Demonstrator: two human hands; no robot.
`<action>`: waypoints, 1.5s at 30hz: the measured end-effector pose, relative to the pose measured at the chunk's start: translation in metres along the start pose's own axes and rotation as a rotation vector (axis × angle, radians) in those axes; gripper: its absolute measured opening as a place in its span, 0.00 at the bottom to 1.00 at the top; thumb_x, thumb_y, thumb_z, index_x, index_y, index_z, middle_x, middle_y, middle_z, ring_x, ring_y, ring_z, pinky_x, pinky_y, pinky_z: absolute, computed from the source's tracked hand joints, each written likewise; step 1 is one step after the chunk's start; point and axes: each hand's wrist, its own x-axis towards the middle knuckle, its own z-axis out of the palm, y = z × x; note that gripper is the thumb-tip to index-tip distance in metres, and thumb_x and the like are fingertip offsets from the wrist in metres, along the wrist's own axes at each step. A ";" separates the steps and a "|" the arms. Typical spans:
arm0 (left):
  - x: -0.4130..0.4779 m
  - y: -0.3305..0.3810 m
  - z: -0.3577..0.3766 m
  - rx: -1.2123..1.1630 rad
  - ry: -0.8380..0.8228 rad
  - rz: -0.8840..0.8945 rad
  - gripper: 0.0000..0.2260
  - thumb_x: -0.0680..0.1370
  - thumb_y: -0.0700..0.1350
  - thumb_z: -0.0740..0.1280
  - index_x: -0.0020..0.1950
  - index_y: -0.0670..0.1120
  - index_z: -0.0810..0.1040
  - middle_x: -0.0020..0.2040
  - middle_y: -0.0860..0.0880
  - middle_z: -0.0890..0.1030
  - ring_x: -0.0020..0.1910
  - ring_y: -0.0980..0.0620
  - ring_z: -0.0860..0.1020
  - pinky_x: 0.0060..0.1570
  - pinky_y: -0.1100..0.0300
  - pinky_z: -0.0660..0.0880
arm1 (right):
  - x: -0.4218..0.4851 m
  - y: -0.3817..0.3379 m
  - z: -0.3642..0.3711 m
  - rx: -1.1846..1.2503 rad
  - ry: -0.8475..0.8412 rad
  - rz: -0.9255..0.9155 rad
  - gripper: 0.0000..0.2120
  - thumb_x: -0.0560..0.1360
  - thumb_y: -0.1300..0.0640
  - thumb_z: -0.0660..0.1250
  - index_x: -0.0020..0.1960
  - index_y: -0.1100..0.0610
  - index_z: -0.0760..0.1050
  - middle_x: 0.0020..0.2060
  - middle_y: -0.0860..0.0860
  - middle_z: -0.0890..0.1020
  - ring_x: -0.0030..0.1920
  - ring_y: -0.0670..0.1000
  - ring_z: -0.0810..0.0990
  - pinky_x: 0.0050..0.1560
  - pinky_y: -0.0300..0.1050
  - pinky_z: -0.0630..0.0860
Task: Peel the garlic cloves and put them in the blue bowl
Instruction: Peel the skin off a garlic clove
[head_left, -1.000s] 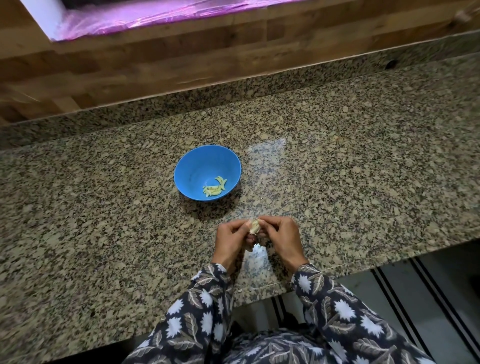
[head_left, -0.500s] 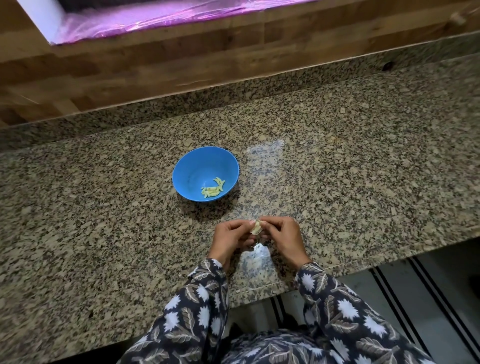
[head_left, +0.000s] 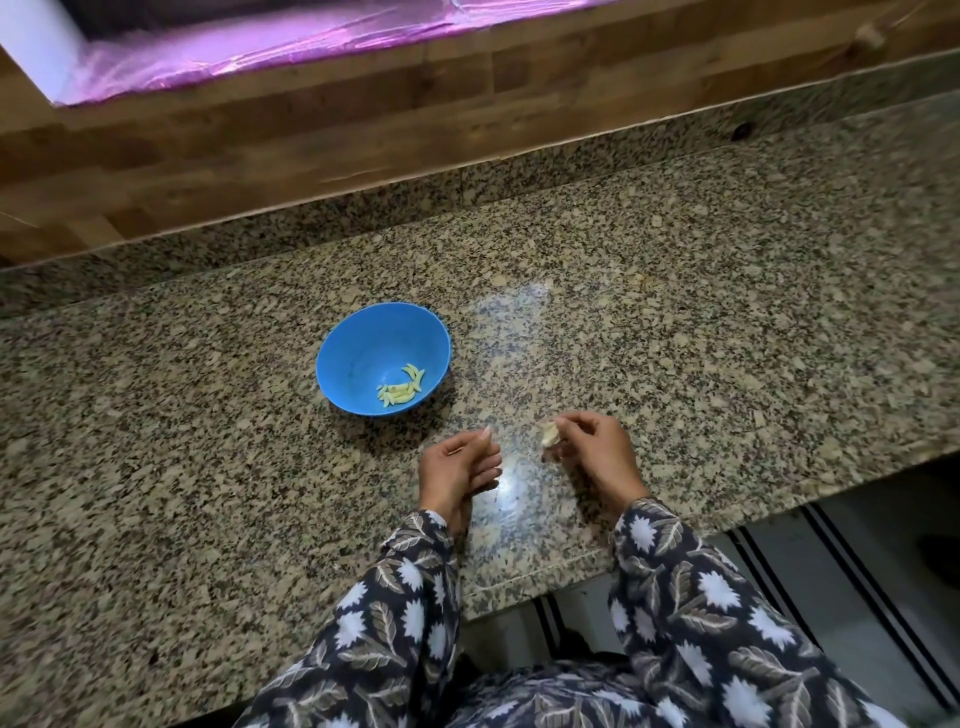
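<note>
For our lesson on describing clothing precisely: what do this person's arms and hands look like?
Both arms are covered by long, loose sleeves of dark grey fabric printed with white spiky flowers and pale brown leaves. The left sleeve and the right sleeve match, and both end at the wrists. The left hand and the right hand are bare, with no gloves.

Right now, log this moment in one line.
right hand: pinches garlic | left hand: curled, hold unclear | blue bowl: peeled cloves inside
</note>
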 end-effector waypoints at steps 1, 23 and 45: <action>0.003 0.000 -0.003 0.076 0.036 0.033 0.06 0.75 0.36 0.68 0.50 0.36 0.79 0.37 0.42 0.82 0.30 0.52 0.79 0.32 0.63 0.78 | 0.004 0.001 -0.006 -0.156 0.024 -0.034 0.10 0.77 0.55 0.62 0.55 0.58 0.78 0.42 0.51 0.82 0.31 0.46 0.76 0.29 0.30 0.71; 0.020 0.023 0.002 1.482 0.127 0.281 0.04 0.75 0.36 0.64 0.48 0.39 0.76 0.46 0.42 0.80 0.46 0.44 0.78 0.46 0.53 0.77 | 0.008 -0.011 -0.010 -0.577 0.409 -0.313 0.15 0.78 0.56 0.61 0.63 0.57 0.73 0.52 0.54 0.81 0.47 0.52 0.79 0.43 0.37 0.71; -0.011 0.010 -0.046 0.949 -0.095 0.413 0.08 0.78 0.45 0.65 0.45 0.43 0.81 0.39 0.47 0.82 0.40 0.50 0.79 0.42 0.56 0.75 | -0.017 -0.006 0.051 -0.372 -0.274 -0.456 0.11 0.72 0.51 0.69 0.52 0.54 0.82 0.46 0.48 0.84 0.42 0.41 0.79 0.46 0.36 0.77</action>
